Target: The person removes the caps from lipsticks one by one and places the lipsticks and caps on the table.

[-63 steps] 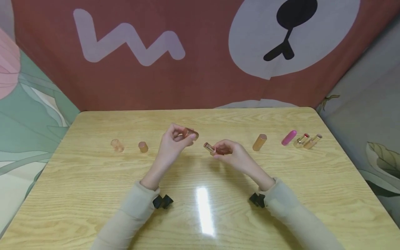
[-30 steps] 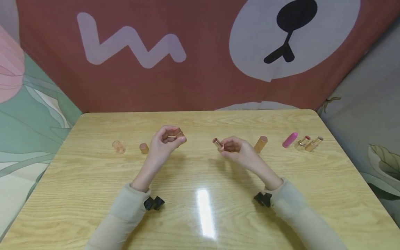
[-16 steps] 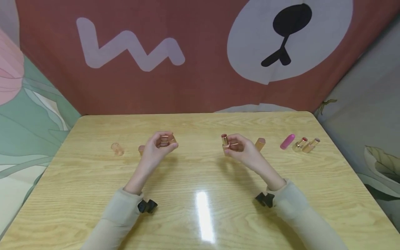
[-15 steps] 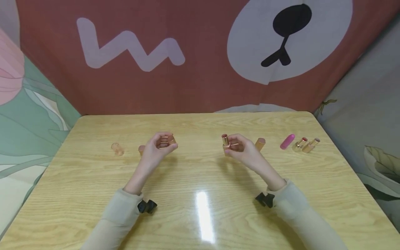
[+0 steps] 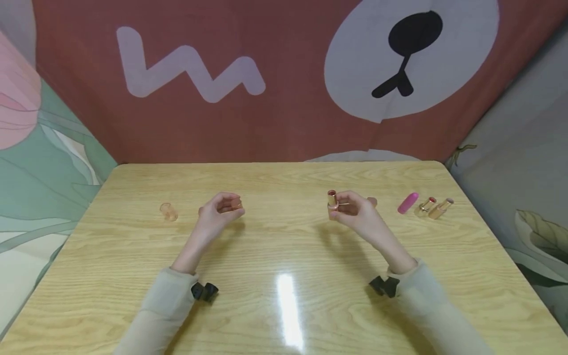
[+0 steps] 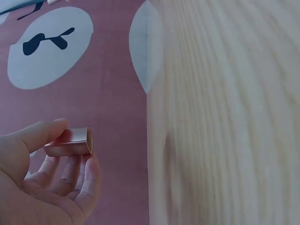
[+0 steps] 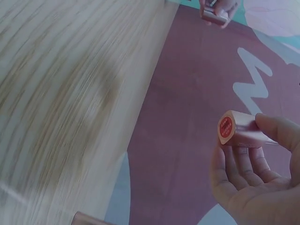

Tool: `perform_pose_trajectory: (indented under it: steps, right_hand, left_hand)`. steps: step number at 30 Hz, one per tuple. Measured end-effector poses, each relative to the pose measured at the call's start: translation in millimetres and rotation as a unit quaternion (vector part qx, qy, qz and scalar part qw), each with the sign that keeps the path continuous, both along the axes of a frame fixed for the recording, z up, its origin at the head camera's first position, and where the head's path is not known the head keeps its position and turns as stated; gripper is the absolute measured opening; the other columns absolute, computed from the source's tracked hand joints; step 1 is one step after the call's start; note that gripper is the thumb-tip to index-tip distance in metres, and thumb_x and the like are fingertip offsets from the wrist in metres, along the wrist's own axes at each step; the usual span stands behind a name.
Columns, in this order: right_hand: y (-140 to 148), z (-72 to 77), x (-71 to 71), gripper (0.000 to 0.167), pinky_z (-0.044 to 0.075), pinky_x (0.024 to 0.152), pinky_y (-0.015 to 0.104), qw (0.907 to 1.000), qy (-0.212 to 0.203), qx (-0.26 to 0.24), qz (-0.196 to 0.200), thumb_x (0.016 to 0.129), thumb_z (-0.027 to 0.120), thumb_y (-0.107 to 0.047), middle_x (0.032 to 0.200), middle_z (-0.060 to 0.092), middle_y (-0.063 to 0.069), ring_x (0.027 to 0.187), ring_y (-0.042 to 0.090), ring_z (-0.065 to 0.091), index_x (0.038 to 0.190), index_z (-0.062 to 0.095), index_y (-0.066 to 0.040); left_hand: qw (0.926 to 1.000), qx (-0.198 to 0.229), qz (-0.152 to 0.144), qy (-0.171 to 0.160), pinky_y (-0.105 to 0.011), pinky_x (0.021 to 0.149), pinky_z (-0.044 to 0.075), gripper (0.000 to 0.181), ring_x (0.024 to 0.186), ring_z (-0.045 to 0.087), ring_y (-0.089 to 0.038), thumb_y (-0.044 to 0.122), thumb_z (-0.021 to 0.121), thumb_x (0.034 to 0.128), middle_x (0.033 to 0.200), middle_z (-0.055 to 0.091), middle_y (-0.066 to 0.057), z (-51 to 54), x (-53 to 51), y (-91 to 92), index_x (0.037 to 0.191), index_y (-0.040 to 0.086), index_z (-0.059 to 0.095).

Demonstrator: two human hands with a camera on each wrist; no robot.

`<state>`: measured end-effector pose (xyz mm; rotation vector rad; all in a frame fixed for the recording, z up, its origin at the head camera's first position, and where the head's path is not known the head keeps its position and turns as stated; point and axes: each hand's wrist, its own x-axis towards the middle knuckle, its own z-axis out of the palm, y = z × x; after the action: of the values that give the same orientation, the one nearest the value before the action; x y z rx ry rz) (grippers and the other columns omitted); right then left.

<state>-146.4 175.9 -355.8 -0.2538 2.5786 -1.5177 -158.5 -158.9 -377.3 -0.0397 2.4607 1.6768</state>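
My left hand (image 5: 217,213) pinches a rose-gold lipstick cap (image 6: 70,142) between thumb and fingers above the table. In the left wrist view the cap's hollow end faces right. My right hand (image 5: 360,214) holds an uncapped lipstick (image 5: 332,202) upright, its gold collar and dark red top pointing up. A round red label on the lipstick's base (image 7: 241,129) shows in the right wrist view. Behind the right hand stands a tan tube (image 5: 372,201), mostly hidden. Another small brown cap is nearly covered by the left hand.
On the wooden table (image 5: 284,246), a clear peach-coloured cap (image 5: 168,212) lies at the left. A bright pink tube (image 5: 408,202), a red-tipped lipstick (image 5: 425,207) and a pale gold lipstick (image 5: 441,208) stand at the right. A red-brown cloth (image 5: 284,128) hangs behind.
The hands have drawn apart: the left, with the cap, moved left and lower, and the right moved right. The lipstick has turned from tilted to upright.
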Motion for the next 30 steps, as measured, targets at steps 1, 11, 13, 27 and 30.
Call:
perform_pose_trajectory:
  steps: [1, 11, 13, 27, 30]
  right_hand:
    - [2, -0.2, 0.0, 0.036, 0.053, 0.083, 0.017, 1.0, 0.003, 0.003, -0.002, 0.089, 0.067, -0.011, 0.114, 0.065, 0.019, 0.102, 0.013, 0.064, 0.12, 0.054, 0.002]
    - [24, 1.1, -0.6, 0.031, 0.05, 0.082, 0.011, 0.9997, 0.006, -0.019, -0.017, 0.091, 0.065, -0.012, 0.126, 0.057, 0.02, 0.092, -0.01, 0.057, 0.114, 0.053, 0.004]
    - [28, 2.6, -0.6, 0.031, 0.051, 0.081, 0.011, 0.9995, 0.006, -0.023, -0.021, 0.091, 0.064, -0.011, 0.127, 0.056, 0.017, 0.092, -0.011, 0.057, 0.115, 0.052, 0.005]
    - [56, 8.5, 3.1, 0.035, 0.049, 0.077, 0.008, 0.9977, 0.02, -0.02, -0.062, 0.091, 0.064, -0.013, 0.094, 0.055, -0.032, 0.089, -0.014, 0.055, 0.119, 0.049, 0.002]
    - [62, 8.5, 3.8, 0.024, 0.049, 0.075, 0.008, 0.9968, 0.026, -0.038, -0.066, 0.091, 0.064, -0.009, 0.091, 0.056, -0.032, 0.087, -0.014, 0.056, 0.111, 0.051, -0.007]
  left_hand:
    - [1.0, -0.003, -0.001, 0.0, -0.022, 0.088, 0.051, 0.043, 0.118, 0.056, -0.026, 0.015, 0.064, 0.0919, 0.128, 0.057, -0.013, -0.8, -0.2, -0.9, 0.131, 0.004, 0.05]
    - [0.9999, -0.012, -0.01, -0.001, -0.024, 0.091, 0.049, 0.045, 0.117, 0.056, -0.028, 0.013, 0.063, 0.092, 0.127, 0.056, -0.017, -6.6, -2.5, -10.2, 0.132, 0.001, 0.049]
    - [0.9999, -0.009, -0.01, -0.001, -0.021, 0.089, 0.049, 0.045, 0.116, 0.056, -0.028, 0.012, 0.064, 0.0914, 0.125, 0.056, -0.017, -7.3, -2.9, -11.8, 0.132, 0.0, 0.049]
    - [0.9998, -0.018, -0.012, 0.004, -0.013, 0.079, 0.048, 0.04, 0.102, 0.058, -0.018, 0.007, 0.064, 0.0904, 0.114, 0.059, -0.013, -15.1, -5.1, -20.6, 0.127, -0.003, 0.052]
    - [0.9998, -0.02, -0.006, 0.004, -0.012, 0.079, 0.047, 0.039, 0.104, 0.057, -0.02, 0.006, 0.064, 0.0901, 0.113, 0.059, -0.013, -17.0, -5.9, -21.5, 0.126, -0.004, 0.052]
